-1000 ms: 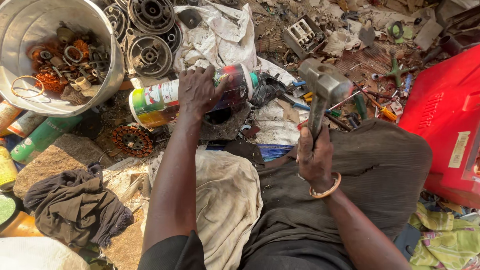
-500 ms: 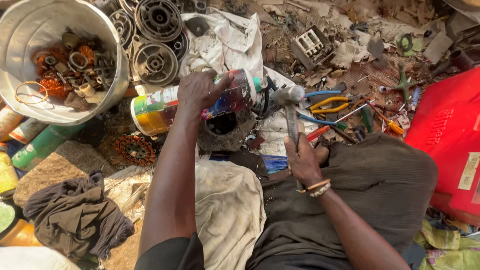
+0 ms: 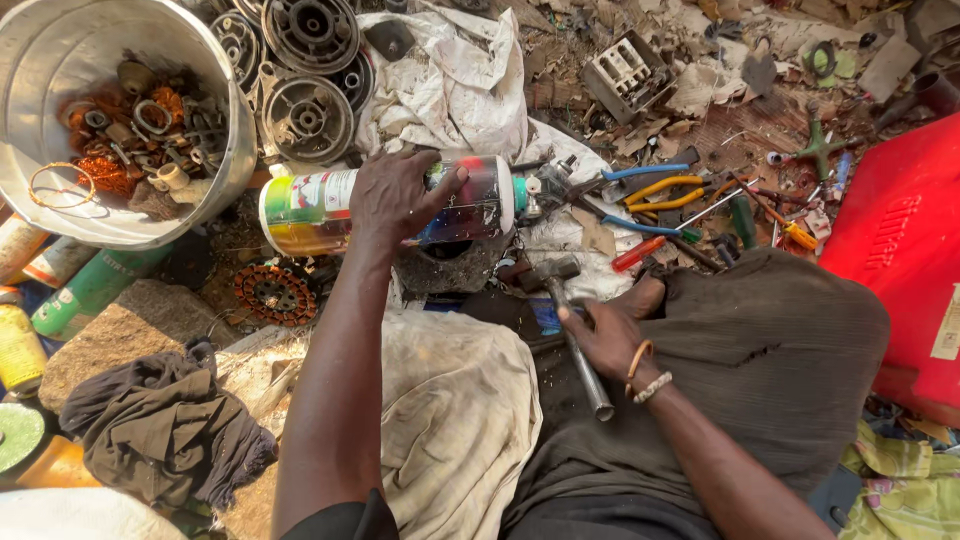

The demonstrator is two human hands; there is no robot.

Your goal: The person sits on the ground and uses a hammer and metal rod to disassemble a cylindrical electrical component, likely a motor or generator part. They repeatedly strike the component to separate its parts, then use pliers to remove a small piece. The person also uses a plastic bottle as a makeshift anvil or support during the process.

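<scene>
On lap | right hand (image 3: 610, 340) clamps hammer (image 3: 570, 325), now lowered | left hand (image 3: 400, 195) still grips spray can (image 3: 390, 205)

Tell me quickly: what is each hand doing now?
Left hand: gripping the can.
Right hand: closed on the hammer.

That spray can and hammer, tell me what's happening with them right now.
A person sits on the ground amid scrap metal. The left hand presses down on a colourful spray can lying on its side across a dark block. The right hand grips a hammer by its metal handle, the head low near the can's capped end, not touching it. A metal bucket of copper wire and rings sits to the left, and pliers lie behind the can.
</scene>
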